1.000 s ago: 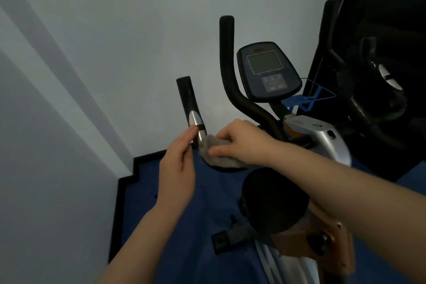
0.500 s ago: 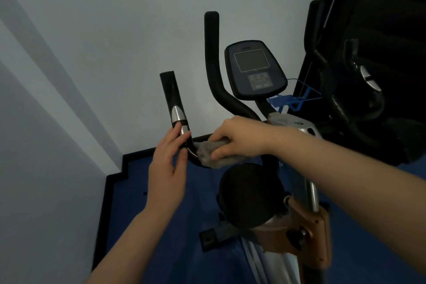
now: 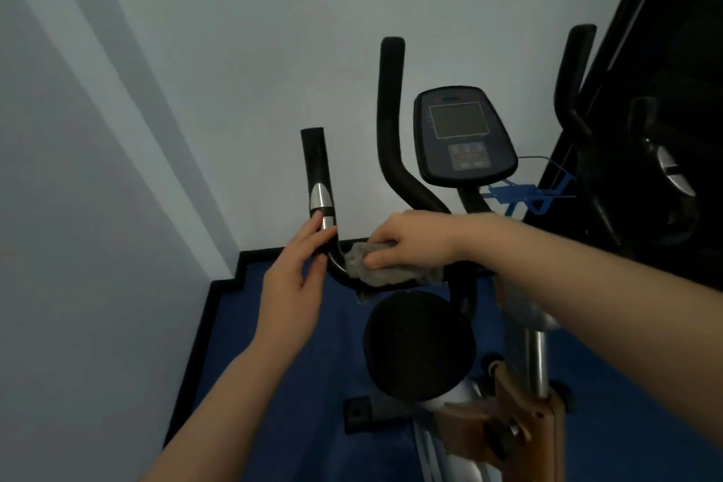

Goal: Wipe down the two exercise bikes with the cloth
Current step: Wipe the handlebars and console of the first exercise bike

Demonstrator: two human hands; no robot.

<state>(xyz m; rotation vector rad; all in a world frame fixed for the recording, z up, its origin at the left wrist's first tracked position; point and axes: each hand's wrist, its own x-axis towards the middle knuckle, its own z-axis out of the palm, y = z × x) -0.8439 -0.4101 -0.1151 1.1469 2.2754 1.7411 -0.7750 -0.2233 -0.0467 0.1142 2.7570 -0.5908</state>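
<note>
Now the right hand [image 3: 407, 237] sits a little further along the low curved bar of the near exercise bike [image 3: 508, 325] than half a second ago, its fingers [image 3: 381, 258] curled round the grey cloth [image 3: 385, 272] and pressing it onto the bar just right of the bend. More of the cloth shows than before, spread along the bar toward the bike's stem. The left hand [image 3: 295, 286] has stayed at the left handlebar [image 3: 319, 184], its straight, relaxed fingers laid against the tube just below the silver band, not wrapped round it. The whole view has swung somewhat to the left, so the console [image 3: 463, 137] and the taller inner handlebar [image 3: 391, 121] now stand nearer the right side.

On the left, the pale wall [image 3: 117, 207] comes close to the left handlebar, with only a narrow strip of blue floor mat [image 3: 274, 383] and its black border between them. The round black seat [image 3: 418, 346] lies just beneath the wiped bar, close under the right forearm. To the right, the second exercise bike [image 3: 665, 176] is a dark shape with its own handlebars, near the first; a blue bottle cage [image 3: 524, 196] sits between the two. Above the hands, open air surrounds the upright handlebar ends.
</note>
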